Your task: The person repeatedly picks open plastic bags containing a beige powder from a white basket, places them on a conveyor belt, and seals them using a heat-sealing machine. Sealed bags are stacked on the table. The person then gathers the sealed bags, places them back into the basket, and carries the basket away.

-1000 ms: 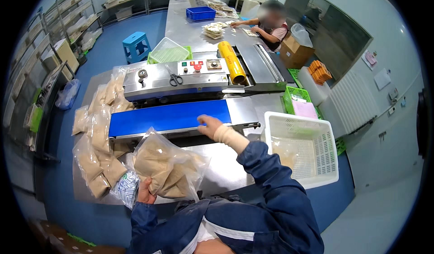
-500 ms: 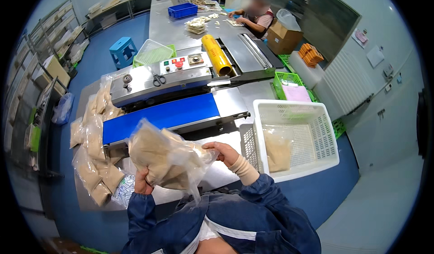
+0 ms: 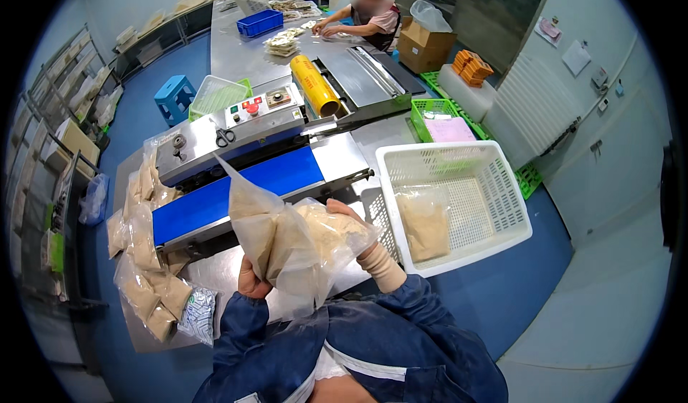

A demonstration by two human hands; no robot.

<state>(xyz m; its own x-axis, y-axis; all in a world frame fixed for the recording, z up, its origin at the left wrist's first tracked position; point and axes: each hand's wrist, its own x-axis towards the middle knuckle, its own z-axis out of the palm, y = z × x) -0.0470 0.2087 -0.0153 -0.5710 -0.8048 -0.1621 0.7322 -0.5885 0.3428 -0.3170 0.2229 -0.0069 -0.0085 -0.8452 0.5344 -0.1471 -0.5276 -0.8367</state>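
Note:
My left hand (image 3: 252, 280) is closed on the lower left of a bundle of clear bags of tan powder (image 3: 261, 238), held up over the steel table's front. My right hand (image 3: 364, 249) grips the bundle's right bag (image 3: 326, 234), its fingers partly behind the plastic. Just beyond stands a band sealing machine (image 3: 172, 166) with a blue belt (image 3: 201, 210), control buttons and scissors (image 3: 224, 138). More powder bags (image 3: 143, 224) are piled at the left, beside a printed packet (image 3: 197, 315). To the right, a white perforated basket (image 3: 487, 216) holds one bag (image 3: 423, 227).
A yellow film roll (image 3: 309, 80) lies on a wrapper (image 3: 358, 77). A co-worker (image 3: 380, 23) sits farther along the table near a blue bin (image 3: 259, 24). A green basket (image 3: 423, 120) and cardboard box (image 3: 423, 48) are at right; a blue stool (image 3: 172, 102) and racks (image 3: 50, 130) at left.
My right hand has come down from near the blue belt onto the bag bundle. The bundle has been lifted and turned, its bags spreading apart. The view has shifted.

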